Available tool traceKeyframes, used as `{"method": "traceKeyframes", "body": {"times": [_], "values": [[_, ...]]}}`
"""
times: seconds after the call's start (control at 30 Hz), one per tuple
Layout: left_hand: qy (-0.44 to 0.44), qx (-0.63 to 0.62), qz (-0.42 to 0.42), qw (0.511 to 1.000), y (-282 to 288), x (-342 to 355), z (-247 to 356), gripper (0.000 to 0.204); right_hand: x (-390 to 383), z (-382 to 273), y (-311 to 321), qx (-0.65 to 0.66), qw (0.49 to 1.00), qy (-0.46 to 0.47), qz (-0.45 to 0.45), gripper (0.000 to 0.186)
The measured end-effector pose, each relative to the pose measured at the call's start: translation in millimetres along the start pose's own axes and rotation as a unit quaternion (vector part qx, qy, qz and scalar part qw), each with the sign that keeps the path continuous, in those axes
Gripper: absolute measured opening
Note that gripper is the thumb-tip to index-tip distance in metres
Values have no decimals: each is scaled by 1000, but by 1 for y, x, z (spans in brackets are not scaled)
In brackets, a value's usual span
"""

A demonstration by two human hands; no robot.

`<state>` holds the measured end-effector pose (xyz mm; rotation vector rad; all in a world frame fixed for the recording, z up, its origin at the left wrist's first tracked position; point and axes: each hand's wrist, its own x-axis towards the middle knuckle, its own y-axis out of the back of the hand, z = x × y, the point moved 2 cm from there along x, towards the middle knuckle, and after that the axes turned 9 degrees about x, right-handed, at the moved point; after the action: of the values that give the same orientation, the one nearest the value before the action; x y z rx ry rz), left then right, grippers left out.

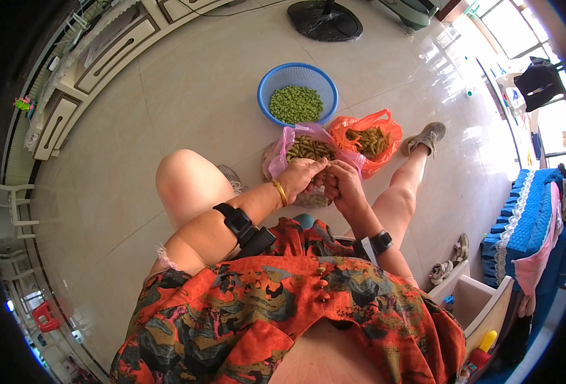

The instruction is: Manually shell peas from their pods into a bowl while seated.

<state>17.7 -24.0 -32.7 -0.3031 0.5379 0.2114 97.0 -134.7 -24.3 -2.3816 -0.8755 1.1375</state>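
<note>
Green bean pod (322,173) pinched between both hands, left hand (299,177) & right hand (342,185) closed on it fingertip to fingertip, just above pink bag (281,150) of pods, blue basket (265,89) of shelled beans farther ahead, slightly left.

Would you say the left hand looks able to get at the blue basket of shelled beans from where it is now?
Probably yes. The left hand is above the pink bag, and the blue basket lies just beyond it on the floor, open-topped, with nothing over it. It would need a forward lean.

Two bags (366,137), one blue basket (297,73)
</note>
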Motion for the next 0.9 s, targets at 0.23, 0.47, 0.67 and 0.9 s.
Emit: {"method": "traceKeyframes", "body": {"times": [0.23, 0.47, 0.67, 0.9], "values": [[-10, 32, 4, 999, -2, -1, 1, 36, 1, 1, 0, -2, 1000, 1, 6, 11], [-2, 26, 9, 1000, 0, 1, -1, 33, 1, 4, 2, -11, 1000, 3, -2, 10], [5, 27, 16, 1000, -1, 1, -2, 33, 0, 5, 2, -19, 1000, 3, 4, 10], [6, 36, 6, 999, -1, 2, -3, 35, 0, 3, 2, -15, 1000, 3, 0, 9]]}}
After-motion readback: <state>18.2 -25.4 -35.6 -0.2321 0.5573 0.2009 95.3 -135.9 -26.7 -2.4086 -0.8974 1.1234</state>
